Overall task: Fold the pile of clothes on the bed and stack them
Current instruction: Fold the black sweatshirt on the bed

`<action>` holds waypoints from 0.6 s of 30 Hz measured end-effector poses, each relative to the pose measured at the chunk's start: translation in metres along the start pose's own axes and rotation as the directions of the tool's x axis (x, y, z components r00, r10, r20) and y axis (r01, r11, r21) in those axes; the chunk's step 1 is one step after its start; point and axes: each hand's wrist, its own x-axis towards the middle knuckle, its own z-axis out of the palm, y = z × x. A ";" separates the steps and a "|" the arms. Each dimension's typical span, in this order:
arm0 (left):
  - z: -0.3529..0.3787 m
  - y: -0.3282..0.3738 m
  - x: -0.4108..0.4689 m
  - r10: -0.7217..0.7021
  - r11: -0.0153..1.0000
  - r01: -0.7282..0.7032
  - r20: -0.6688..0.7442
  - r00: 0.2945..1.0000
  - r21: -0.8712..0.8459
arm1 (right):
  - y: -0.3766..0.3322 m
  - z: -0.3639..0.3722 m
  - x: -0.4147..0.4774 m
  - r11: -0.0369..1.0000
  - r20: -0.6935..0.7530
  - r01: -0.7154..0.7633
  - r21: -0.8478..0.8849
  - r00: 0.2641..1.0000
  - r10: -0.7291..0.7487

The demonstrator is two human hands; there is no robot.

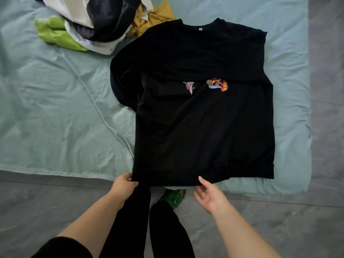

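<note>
On black sweatshirt [202, 127], unreadable white label [200, 29]

black sweatshirt flat, pile behind it

your black sweatshirt [202, 118] lies spread flat on the pale green bed [55, 108], collar away from you and hem at the near edge. its left sleeve is doubled back along the side, and small coloured prints cross the chest. the crumpled pile of clothes [96, 21], white, dark, lime and mustard, touches its far left shoulder.

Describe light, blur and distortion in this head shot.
Head view: soft, even light, no glare; the black sweatshirt is so dark its folds barely show; wide-angle lens bows the edge of the bed; the clothes pile looks slightly soft.
</note>
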 end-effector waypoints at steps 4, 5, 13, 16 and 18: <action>0.018 0.011 -0.001 -0.039 0.997 0.044 0.072 0.997 -0.070 | -0.013 -0.008 0.007 0.996 0.056 -0.003 0.093 0.998 -0.002; 0.021 0.013 0.002 -0.042 0.994 0.049 0.075 0.996 -0.096 | -0.018 -0.011 0.012 0.988 0.032 0.007 0.153 0.999 -0.012; 0.019 -0.009 0.012 -0.012 0.971 -0.035 -0.193 0.981 -0.236 | -0.021 -0.047 0.026 0.992 -0.144 0.072 0.105 0.988 -0.056; 0.021 -0.010 0.007 -0.003 0.994 -0.022 -0.223 0.975 -0.111 | -0.023 -0.047 0.022 0.984 -0.246 0.115 -0.135 0.958 -0.146; 0.024 0.000 0.002 0.075 0.994 -0.044 -0.321 0.944 0.103 | -0.028 -0.037 0.014 0.887 -0.216 0.052 -0.460 0.962 -0.168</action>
